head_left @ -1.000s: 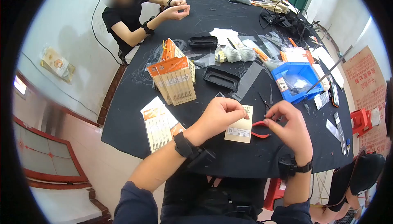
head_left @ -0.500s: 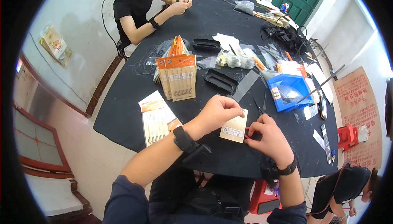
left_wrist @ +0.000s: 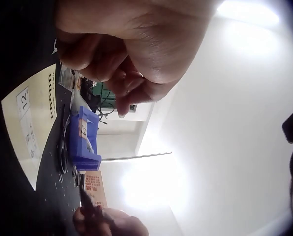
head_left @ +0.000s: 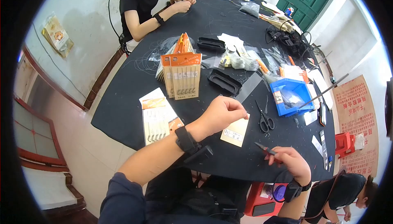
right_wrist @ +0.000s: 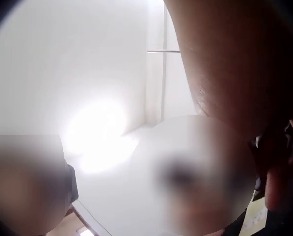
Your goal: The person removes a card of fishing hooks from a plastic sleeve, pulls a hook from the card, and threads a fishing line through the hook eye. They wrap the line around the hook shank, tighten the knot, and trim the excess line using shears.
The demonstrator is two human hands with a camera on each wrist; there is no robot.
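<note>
My left hand (head_left: 223, 115) is above the beige card (head_left: 235, 131) on the table, its thumb and index fingertips together at the card's upper edge. In the left wrist view its fingers are curled, and anything between them is too small to tell. The card (left_wrist: 31, 125) carries a label with 12 and a row of dark hook shapes. Lower right, my right hand (head_left: 292, 162) grips red-handled pliers (head_left: 262, 146), their dark tip pointing left toward the card; the handles are mostly hidden in the palm. Black scissors (head_left: 266, 121) lie right of the card.
Orange-topped hook packs (head_left: 186, 78) stand at the left, and more packs (head_left: 155, 119) lie flat nearer me. Black trays (head_left: 224, 82), a blue bin (head_left: 290, 97) with a rod across it and clear bags (head_left: 241, 58) lie beyond. Another person (head_left: 141, 17) works at the far side.
My right hand has taken the red-handled pliers from beside the card and drawn them toward the lower right, uncovering the scissors. The left hand stays over the card.
</note>
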